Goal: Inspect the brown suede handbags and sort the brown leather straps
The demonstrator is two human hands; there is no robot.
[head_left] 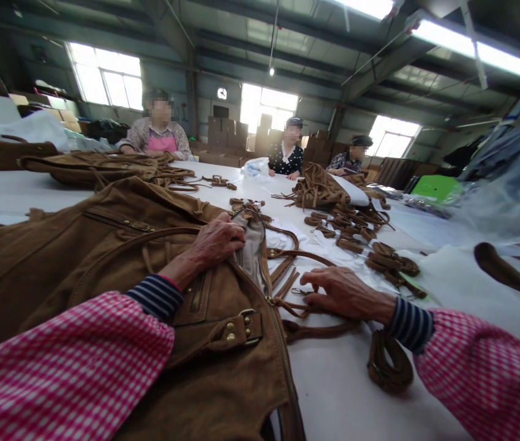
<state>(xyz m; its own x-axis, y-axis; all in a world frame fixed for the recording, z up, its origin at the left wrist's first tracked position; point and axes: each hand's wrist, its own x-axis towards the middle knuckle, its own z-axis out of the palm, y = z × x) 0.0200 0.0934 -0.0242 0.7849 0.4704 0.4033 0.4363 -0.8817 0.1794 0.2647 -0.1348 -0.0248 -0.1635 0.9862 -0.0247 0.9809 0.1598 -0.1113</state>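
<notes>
A large brown suede-look bag (149,386) lies on its side before me, its zipped opening (253,245) parted to show a pale grey lining. My left hand (220,240) is closed on the bag's edge at that opening, by one handle. Brass studs and a buckle (241,327) sit on the bag's face below it. Over the white table, my right hand (342,291) has its thumb and index finger apart. Close to those fingertips are a small metal clasp (302,291) and the tassel (294,306) at the zip. The other handle (319,331) passes beneath the hand.
Several coiled brown straps (356,226) lie to the right, and one coil (391,361) rests by my right wrist. More brown bags (319,187) sit further back. Three people are across the table (342,398). Clear plastic sheeting (512,202) spreads at the right.
</notes>
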